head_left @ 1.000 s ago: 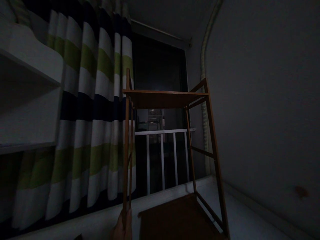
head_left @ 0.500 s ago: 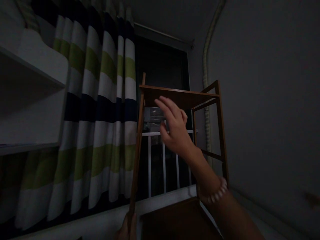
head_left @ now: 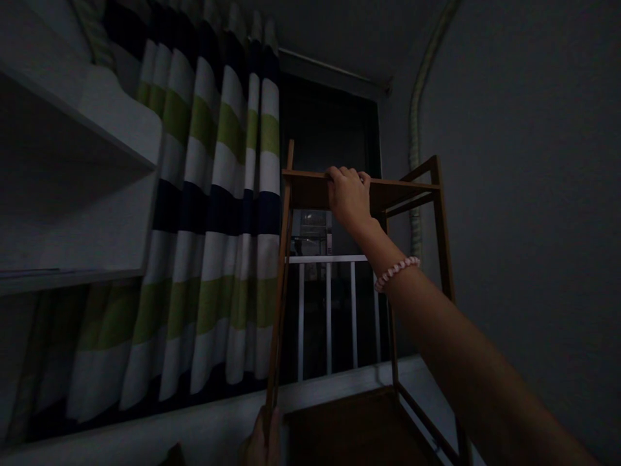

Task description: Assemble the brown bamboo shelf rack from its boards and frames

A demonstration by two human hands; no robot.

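Note:
A tall wooden shelf rack (head_left: 439, 213) with thin brown posts stands in front of me in a dim room. My right hand (head_left: 348, 194) reaches up and its fingers curl over the front edge of the rack's top shelf (head_left: 402, 189). A bead bracelet (head_left: 396, 270) sits on that wrist. At the bottom edge of the view my left hand (head_left: 264, 443) is closed around the rack's left front post (head_left: 280, 291). A lower shelf board (head_left: 359, 430) of the rack shows below.
A striped white, green and navy curtain (head_left: 204, 226) hangs on the left beside a dark window (head_left: 330, 116) with a white railing (head_left: 327, 310). White shelving (head_left: 72, 168) is at far left. A grey wall (head_left: 533, 194) and a pipe (head_left: 416, 116) stand to the right.
My right arm came into view, rose, and its hand closed on the top shelf's front edge. The view shifted slightly, and the left hand stayed on the post.

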